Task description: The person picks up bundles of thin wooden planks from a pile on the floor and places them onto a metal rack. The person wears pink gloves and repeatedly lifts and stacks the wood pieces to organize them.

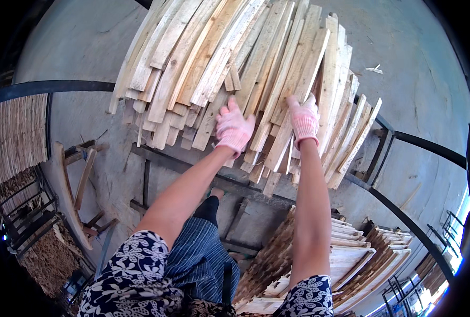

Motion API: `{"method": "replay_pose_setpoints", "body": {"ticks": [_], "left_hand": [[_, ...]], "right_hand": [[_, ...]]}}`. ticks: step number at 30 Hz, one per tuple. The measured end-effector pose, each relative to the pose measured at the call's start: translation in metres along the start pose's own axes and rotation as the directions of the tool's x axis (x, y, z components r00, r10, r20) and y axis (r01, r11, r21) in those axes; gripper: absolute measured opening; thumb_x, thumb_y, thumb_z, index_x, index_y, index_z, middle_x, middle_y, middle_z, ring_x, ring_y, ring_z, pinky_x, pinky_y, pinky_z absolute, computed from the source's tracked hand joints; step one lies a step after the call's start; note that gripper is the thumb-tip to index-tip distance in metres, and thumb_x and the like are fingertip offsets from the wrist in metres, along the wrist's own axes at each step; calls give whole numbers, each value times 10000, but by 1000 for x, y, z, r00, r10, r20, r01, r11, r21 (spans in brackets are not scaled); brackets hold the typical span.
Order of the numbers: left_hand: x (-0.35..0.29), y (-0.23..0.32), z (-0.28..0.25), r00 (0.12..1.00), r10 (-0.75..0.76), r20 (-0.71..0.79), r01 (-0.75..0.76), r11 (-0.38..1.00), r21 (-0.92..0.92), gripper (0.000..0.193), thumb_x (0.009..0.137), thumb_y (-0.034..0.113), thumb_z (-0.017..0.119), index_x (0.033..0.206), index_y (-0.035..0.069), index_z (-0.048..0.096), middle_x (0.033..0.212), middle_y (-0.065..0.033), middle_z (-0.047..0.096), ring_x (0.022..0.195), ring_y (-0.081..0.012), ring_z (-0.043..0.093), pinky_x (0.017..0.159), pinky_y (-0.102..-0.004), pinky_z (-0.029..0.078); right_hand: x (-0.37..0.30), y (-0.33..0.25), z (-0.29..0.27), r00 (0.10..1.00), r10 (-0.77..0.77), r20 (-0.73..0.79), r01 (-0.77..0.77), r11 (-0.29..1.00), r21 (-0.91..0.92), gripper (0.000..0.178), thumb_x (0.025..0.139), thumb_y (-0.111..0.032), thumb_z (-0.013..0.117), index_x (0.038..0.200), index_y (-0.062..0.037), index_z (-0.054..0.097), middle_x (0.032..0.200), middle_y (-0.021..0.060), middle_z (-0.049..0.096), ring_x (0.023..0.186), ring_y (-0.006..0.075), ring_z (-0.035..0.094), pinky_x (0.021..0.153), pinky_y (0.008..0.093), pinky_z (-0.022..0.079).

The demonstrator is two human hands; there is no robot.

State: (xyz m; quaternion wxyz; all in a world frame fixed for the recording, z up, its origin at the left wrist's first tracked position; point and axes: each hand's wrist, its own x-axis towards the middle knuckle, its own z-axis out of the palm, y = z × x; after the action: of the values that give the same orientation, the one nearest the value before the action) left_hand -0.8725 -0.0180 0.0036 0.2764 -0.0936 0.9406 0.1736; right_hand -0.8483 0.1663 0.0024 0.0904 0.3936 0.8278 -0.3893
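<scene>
Slats: loose pale-wood pile at 12 o'clock, over a dark frame.
Left gloved hand: at the pile's 6 o'clock, fingers spread against the slats, not closed around one.
Right gloved hand: at the pile's 4 o'clock, thumb and finger apart; I cannot tell whether it grips a slat.
Handling: each likely light and stiff, rough rather than slippery, thin ones prone to splintering.
Hold: best by both long edges, back from the ragged 6 o'clock ends.
</scene>
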Motion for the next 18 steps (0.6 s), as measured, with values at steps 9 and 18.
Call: {"method": "replay_pose_setpoints", "body": {"ticks": [9, 18], "left_hand": [[-1, 9, 6, 955, -11, 296, 84, 968, -236, 782, 936, 549, 537, 1543, 118, 302, 1508, -304, 345, 1378, -530, 379, 1144, -535, 341], [14, -10, 29, 958, 263, 112, -257, 964, -71, 820, 951, 587, 507, 1547, 70, 284, 1612, -305, 211, 1498, -472, 192, 1222, -494, 206]], "right_hand": [[-10, 13, 58, 990, 75, 117, -106, 952, 287, 1088, 822, -592, 697, 1604, -51, 168, 1496, 338, 404, 1357, 464, 456, 1104, 487, 398], [-19, 22, 67, 996, 7, 88, -60, 784, 618, 1009, 883, -491, 712, 1599, -29, 172, 1448, 243, 490, 1306, 327, 518, 1089, 416, 413]]}}
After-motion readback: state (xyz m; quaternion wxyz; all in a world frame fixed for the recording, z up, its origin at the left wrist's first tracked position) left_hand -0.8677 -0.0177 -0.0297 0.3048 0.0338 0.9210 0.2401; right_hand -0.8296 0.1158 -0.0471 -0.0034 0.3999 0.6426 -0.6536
